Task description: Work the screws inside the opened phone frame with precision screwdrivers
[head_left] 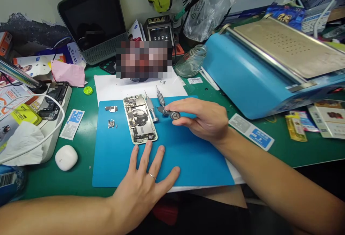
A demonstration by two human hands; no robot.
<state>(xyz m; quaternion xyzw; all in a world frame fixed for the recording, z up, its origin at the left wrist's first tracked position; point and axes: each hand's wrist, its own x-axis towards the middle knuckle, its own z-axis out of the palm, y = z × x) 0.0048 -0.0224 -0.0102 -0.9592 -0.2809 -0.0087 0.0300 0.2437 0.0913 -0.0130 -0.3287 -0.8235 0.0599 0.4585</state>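
Our left hand (142, 183) is spread wide, the opened smartphone (138, 117) at its twelve o'clock. Our right hand (207, 120) pinches a precision screwdriver (174, 115) at the smartphone's three o'clock: a slip could gouge it; a nudge could scatter loose components (111, 123) at nine.

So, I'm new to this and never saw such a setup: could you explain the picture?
No robot: these are a person's bare hands, seen by a camera worn on the head, looking forward and down. The left hand spreads over a blue rectangular mat, one fingertip at the lower edge of an opened phone with a pale frame. The right hand pinches what looks like a dark grey metal screwdriver. Beside the phone is a slim silver metal screwdriver; small metallic parts lie opposite.
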